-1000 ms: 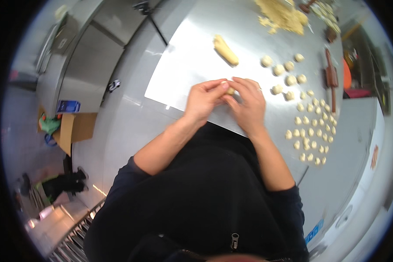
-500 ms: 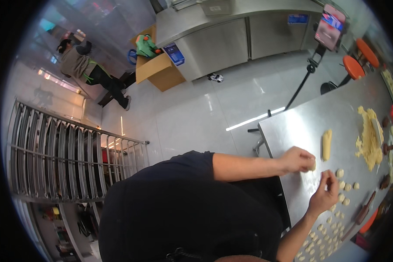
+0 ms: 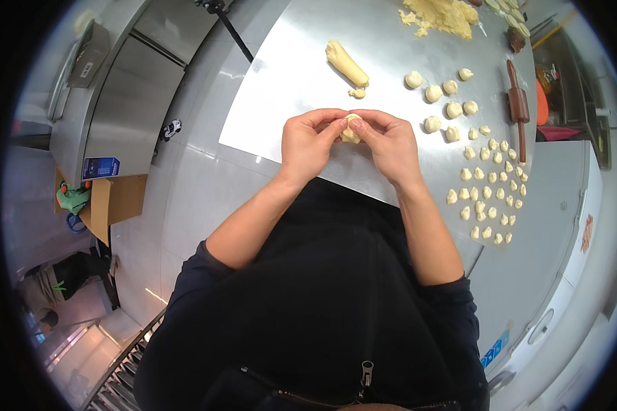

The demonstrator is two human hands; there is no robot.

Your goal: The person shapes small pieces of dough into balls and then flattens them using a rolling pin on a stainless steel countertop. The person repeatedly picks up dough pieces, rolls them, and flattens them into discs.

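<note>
Between the fingertips of both hands, above the near edge of the steel table (image 3: 274, 89), is a small ball of pale dough (image 3: 351, 130). My left hand (image 3: 312, 142) pinches it from the left, my right hand (image 3: 392, 142) from the right, thumbs on top. Just beyond my fingers lies a yellow dough log (image 3: 347, 63), with a torn-off bit (image 3: 356, 93) at its near end. Several rounded dough balls (image 3: 433, 93) sit to the right of my hands. Farther right and nearer are many smaller dough pieces (image 3: 492, 177) in loose rows.
A brown rolling pin (image 3: 518, 103) lies along the table's right side. At the far edge spreads a crumbly yellow dough mass (image 3: 445, 15). Left on the floor are a toy car (image 3: 171, 129) and a cardboard box (image 3: 120, 200). A person (image 3: 51, 284) is at lower left.
My view has turned toward the table. My hands, apart before, have come together on the dough ball. A small bit of dough now shows by the log's near end.
</note>
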